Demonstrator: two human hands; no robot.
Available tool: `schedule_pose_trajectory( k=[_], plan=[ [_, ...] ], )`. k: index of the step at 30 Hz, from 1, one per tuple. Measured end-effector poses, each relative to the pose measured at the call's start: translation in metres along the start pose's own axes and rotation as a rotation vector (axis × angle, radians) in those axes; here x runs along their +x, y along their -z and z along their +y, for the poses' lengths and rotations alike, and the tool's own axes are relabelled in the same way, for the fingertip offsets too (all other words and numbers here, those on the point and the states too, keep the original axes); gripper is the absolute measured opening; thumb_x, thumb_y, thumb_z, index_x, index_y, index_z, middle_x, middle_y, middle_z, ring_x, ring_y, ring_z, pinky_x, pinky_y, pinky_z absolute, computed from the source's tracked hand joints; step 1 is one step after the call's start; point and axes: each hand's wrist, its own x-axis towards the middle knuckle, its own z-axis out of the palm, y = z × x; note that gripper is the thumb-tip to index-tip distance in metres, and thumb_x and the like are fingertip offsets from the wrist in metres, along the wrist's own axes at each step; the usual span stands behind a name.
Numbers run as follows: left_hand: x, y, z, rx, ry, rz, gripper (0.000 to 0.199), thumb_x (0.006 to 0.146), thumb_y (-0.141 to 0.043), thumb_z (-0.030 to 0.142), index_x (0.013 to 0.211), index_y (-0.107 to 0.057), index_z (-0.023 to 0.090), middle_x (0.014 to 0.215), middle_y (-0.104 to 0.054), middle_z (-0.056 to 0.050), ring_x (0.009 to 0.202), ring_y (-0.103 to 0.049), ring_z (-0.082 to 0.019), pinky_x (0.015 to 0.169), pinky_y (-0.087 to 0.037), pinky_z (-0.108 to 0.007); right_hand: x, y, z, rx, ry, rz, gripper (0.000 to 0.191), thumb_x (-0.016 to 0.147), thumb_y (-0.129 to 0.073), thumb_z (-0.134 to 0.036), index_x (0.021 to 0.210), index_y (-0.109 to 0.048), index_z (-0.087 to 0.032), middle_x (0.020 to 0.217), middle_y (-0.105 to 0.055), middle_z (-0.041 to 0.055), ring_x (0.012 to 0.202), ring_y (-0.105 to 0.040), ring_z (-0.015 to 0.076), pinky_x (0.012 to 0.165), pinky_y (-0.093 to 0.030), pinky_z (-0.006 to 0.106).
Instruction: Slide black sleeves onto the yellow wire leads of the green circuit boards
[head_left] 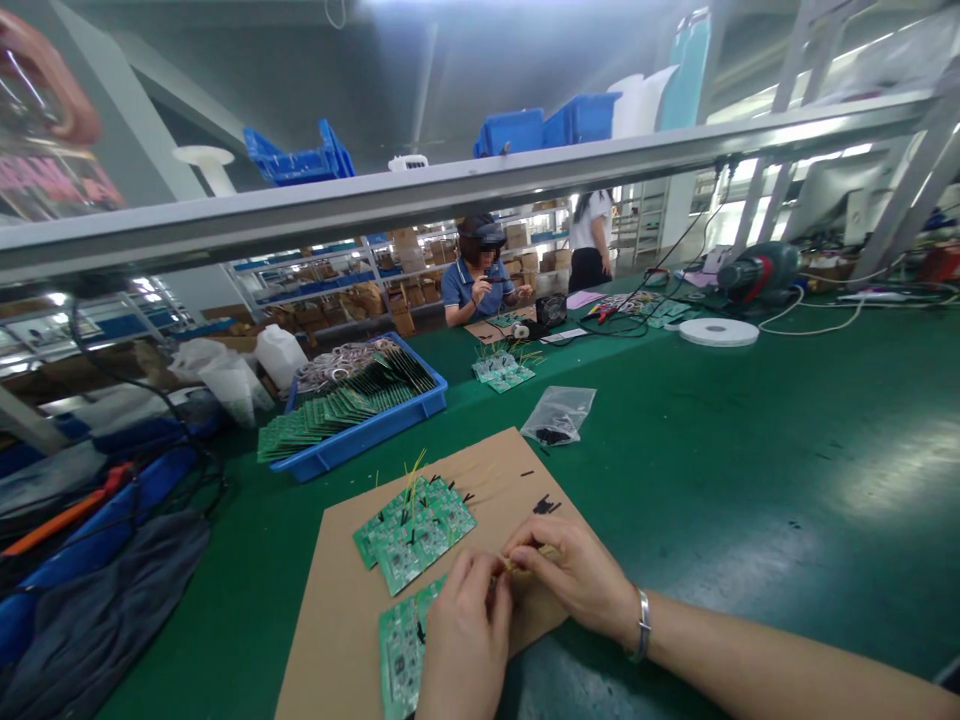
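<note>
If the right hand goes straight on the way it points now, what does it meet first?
Most likely the left hand, just ahead of the right hand, with a thin yellow wire between them, though depth is unclear.

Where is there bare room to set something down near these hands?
The widest bare patch is the green bench mat, right of the cardboard sheet and clear plastic bag, below the white disc. The sheet's lower left also shows bare card. It is crowded around the circuit boards, left hand and right hand, and at the blue tray.
</note>
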Motion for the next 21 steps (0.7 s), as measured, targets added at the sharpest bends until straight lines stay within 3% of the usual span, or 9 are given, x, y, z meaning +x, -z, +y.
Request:
schedule_pose_trajectory(
  k=[5, 14, 21],
  plan=[
    [0.000, 0.002, 0.004, -0.015, -0.018, 0.010, 0.023, 0.088, -0.043, 0.020, 0.104, -0.059, 0.020, 0.104, -0.061, -0.009, 0.091, -0.062, -0.021, 0.074, -0.051, -0.032, 0.000, 0.002, -0.004, 0.025, -0.005, -0.003, 0.018, 0.088, -0.054, -0.027, 0.082, -0.069, -0.018, 0.080, -0.071, 0.0028, 0.076, -0.064, 0.0147, 0.071, -0.045, 0.025],
    [-0.002, 0.003, 0.000, 0.067, -0.030, -0.020, 0.022, 0.090, -0.039, 0.014, 0.087, -0.060, 0.020, 0.085, -0.061, -0.005, 0.075, -0.062, -0.018, 0.067, -0.048, -0.028, -0.001, 0.000, -0.001, 0.066, 0.007, 0.038, 0.017, 0.087, -0.055, -0.026, 0.079, -0.067, -0.018, 0.077, -0.070, 0.0026, 0.074, -0.063, 0.0145, 0.070, -0.045, 0.024],
    [-0.001, 0.015, 0.005, 0.078, -0.069, 0.102, 0.018, 0.091, -0.041, 0.018, 0.085, -0.058, 0.020, 0.085, -0.060, -0.004, 0.077, -0.060, -0.018, 0.068, -0.045, -0.029, 0.007, 0.003, 0.018, 0.199, -0.031, 0.247, 0.027, 0.091, -0.048, -0.038, 0.081, -0.062, -0.018, 0.072, -0.064, 0.0023, 0.069, -0.060, 0.0134, 0.065, -0.046, 0.024]
  ],
)
